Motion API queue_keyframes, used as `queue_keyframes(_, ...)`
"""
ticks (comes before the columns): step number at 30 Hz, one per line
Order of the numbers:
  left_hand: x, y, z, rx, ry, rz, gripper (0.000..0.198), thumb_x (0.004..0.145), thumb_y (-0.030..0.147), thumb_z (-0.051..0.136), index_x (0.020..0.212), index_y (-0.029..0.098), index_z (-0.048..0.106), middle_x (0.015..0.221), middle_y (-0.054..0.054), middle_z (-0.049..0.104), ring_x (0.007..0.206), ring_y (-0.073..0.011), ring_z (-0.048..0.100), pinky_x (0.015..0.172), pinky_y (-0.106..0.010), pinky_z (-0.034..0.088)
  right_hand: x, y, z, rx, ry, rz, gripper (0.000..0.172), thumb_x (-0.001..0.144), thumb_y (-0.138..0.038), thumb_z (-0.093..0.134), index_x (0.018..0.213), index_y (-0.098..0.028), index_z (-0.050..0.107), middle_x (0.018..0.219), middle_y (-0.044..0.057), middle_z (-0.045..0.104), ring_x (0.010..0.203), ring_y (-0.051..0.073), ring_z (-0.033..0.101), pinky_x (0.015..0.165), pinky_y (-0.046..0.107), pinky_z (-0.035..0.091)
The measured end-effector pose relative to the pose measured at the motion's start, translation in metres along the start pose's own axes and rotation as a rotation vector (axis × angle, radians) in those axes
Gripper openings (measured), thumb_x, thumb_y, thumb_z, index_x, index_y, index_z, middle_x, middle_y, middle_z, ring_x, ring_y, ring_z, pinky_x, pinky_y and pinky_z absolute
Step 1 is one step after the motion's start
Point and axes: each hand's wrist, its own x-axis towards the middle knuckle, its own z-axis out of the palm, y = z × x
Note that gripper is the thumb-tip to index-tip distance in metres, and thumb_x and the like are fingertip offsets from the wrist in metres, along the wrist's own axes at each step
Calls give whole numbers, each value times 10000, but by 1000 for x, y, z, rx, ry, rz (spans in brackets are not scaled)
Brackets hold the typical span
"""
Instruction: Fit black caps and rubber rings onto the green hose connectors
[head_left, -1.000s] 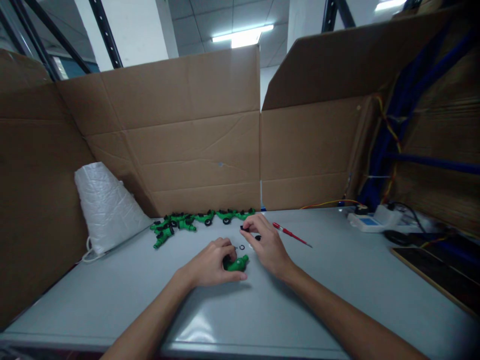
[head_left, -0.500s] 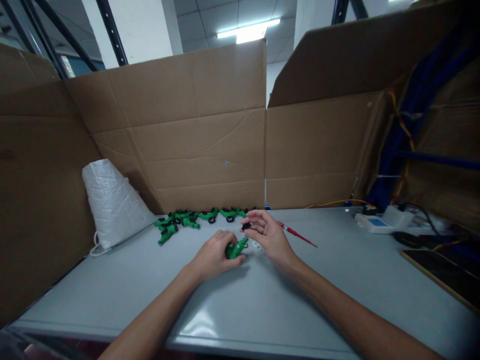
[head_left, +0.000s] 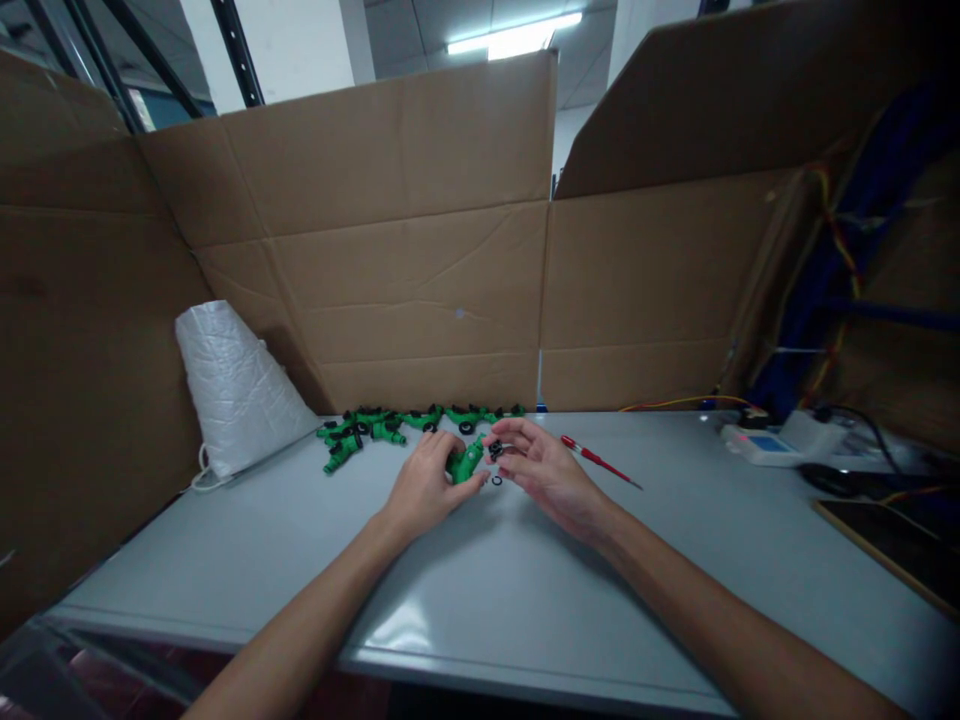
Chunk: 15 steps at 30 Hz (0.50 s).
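Near the middle of the table, my left hand [head_left: 431,477] is closed around a green plastic piece [head_left: 467,460], its narrow end tilted up toward my right hand. Between the fingertips of my right hand [head_left: 544,472] sits a small black part [head_left: 495,451], just beside that narrow end. I cannot tell whether the two pieces touch. On the tabletop below the fingers lies a small dark ring [head_left: 496,481].
Several green pieces with black parts [head_left: 386,430] lie along the back of the table [head_left: 525,610]. A red screwdriver [head_left: 600,461] rests to the right. A white wrapped bundle [head_left: 236,400] leans at the left; a power strip [head_left: 765,445] and cables are at the right.
My left hand has lifted the green piece and turned its narrow end more upright. The black part in my right hand now shows more fully. The head view has shifted slightly.
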Motion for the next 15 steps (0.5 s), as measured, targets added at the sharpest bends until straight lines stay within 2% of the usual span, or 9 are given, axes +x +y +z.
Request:
queue_keyframes(9, -1, 0, -1, -16, 14, -12, 299, 954, 498, 683, 1002, 226, 567, 989, -54, 640, 943, -248, 577, 818, -361, 468, -1, -7, -1, -24, -24, 7, 396, 771, -282, 831, 1121, -260, 646, 1142, 55, 715, 968, 205, 697, 815, 329, 564)
queue_keyframes(15, 1, 5, -1, -4, 100, 34, 266, 961, 461, 687, 1018, 220, 591, 946, -42, 639, 920, -236, 559, 851, -365, 451, -1, -9, 1, 21, -31, 13, 390, 752, -267, 864, 1094, -253, 677, 1115, 40, 722, 925, 185, 669, 789, 306, 534)
